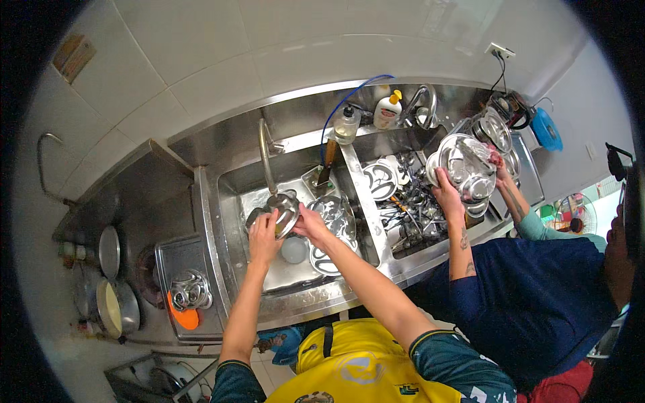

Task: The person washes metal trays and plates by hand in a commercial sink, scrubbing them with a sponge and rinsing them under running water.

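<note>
My left hand [264, 238] and my right hand [311, 225] hold a shiny metal bowl [285, 211] between them, under the spout of a faucet [265, 156], in the left basin of a steel sink [237, 282]. The left fingers lie over its near edge; the right ones grip its right side. Below my right hand sits a small round pale container [295, 250]. Metal divided plates [325, 264] and other shiny dishes lie in the basin's right part, beside a square container [318, 180] from which a brown handle rises.
A co-worker's hands [450, 197] hold metal plates [466, 161] above the right basin, which has piled cutlery [418, 206]. Soap bottles [388, 112] stand behind the divider. At left, a tray [216, 322] bears metal lids and an orange item [186, 317]; pots [128, 307] stand beyond.
</note>
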`<control>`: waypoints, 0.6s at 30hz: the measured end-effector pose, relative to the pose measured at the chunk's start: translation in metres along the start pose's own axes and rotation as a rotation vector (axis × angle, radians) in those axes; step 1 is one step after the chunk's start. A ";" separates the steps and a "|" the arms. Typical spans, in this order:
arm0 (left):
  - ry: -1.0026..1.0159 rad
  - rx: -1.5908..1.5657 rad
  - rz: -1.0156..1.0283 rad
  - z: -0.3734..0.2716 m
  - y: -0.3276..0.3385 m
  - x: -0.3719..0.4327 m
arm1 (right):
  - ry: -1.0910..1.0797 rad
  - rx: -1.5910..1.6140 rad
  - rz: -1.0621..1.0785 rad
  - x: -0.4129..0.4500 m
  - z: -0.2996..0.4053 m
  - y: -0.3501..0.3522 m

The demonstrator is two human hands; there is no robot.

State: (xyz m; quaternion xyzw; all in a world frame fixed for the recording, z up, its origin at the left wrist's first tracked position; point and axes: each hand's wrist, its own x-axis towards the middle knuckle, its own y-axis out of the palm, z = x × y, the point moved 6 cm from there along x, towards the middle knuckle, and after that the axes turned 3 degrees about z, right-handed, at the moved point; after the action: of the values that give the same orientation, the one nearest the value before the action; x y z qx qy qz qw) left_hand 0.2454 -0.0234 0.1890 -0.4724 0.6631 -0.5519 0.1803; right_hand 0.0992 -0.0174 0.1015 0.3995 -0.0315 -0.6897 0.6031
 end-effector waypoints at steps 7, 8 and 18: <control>0.037 0.085 -0.132 0.004 -0.017 -0.006 | -0.043 0.143 0.025 0.027 -0.006 0.025; 0.034 0.083 -0.132 0.008 -0.011 0.000 | -0.040 0.140 0.023 0.027 -0.004 0.026; -0.937 -0.896 -0.564 0.095 0.077 0.045 | -0.233 0.365 -0.232 0.021 0.036 -0.024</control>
State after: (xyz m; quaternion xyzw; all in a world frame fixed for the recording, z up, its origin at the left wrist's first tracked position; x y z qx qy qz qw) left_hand 0.2626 -0.1175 0.1014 -0.8427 0.5316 0.0100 0.0851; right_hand 0.0598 -0.0446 0.1025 0.4203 -0.1789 -0.7786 0.4302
